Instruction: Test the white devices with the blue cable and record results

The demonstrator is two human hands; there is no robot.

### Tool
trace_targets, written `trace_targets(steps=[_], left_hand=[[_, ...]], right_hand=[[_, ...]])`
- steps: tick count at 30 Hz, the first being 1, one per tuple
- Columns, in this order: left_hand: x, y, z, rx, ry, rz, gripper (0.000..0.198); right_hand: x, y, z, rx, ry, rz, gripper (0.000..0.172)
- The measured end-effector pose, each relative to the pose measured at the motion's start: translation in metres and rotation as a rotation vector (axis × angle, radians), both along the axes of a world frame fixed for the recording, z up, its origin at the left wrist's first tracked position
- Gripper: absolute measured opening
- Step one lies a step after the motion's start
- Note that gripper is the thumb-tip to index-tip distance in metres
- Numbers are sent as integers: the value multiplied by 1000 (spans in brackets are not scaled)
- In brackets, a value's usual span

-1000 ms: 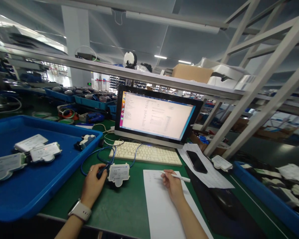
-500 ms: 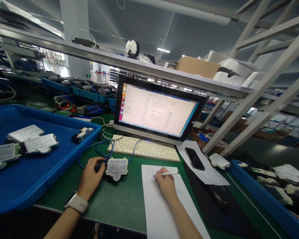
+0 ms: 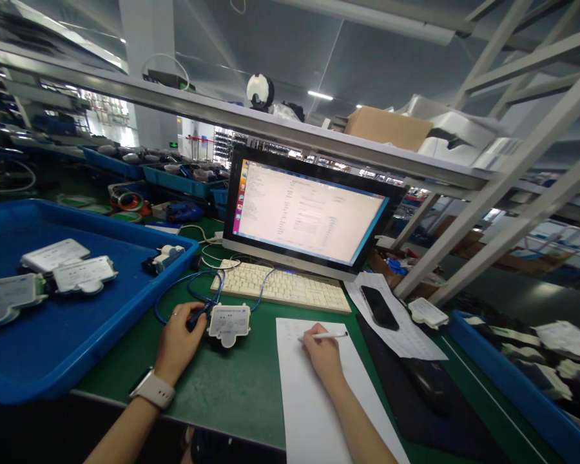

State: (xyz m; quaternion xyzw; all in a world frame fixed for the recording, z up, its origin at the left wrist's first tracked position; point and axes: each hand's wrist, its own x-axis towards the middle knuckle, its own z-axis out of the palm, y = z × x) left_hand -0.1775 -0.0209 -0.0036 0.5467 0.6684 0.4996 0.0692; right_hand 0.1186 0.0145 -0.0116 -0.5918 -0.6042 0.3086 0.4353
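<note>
My left hand (image 3: 178,343) rests on the green bench, fingers closed round the black plug of a blue cable (image 3: 183,299) at the left side of a small white module (image 3: 229,321). My right hand (image 3: 321,351) grips a white pen (image 3: 325,336) with its tip on a white sheet of paper (image 3: 314,399). A watch sits on my left wrist.
A monitor (image 3: 304,219) and a cream keyboard (image 3: 280,290) stand behind the module. A blue tray (image 3: 62,335) at left holds several white modules. A phone (image 3: 379,308) lies on papers at right, beside a black mat and another blue tray (image 3: 517,380).
My right hand turned the pen so its tip points left and set it on the paper. The view shifted slightly; my left hand stayed at the plug.
</note>
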Motion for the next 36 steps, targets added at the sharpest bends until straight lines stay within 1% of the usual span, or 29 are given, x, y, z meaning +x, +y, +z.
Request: trace_targets(steps=[7,12,18,28,36], left_hand=[[0,-1,0,4,-7,-3,29],[0,0,-1,5,-6,-8,29],[-1,0,-1,6,-6,-15,28],[-2,1,-5,2,-10,-15,29],[-1,0,-4,20,2,-10,27]], right_hand=[[0,0,2,11,-15,-6,16],[0,-2,4,-12,-4,-4,15],[0,0,2,3,-26,-36,16],[1,0,1,10,-47,-26,16],[2,3,-2,41,-87,-50,17]])
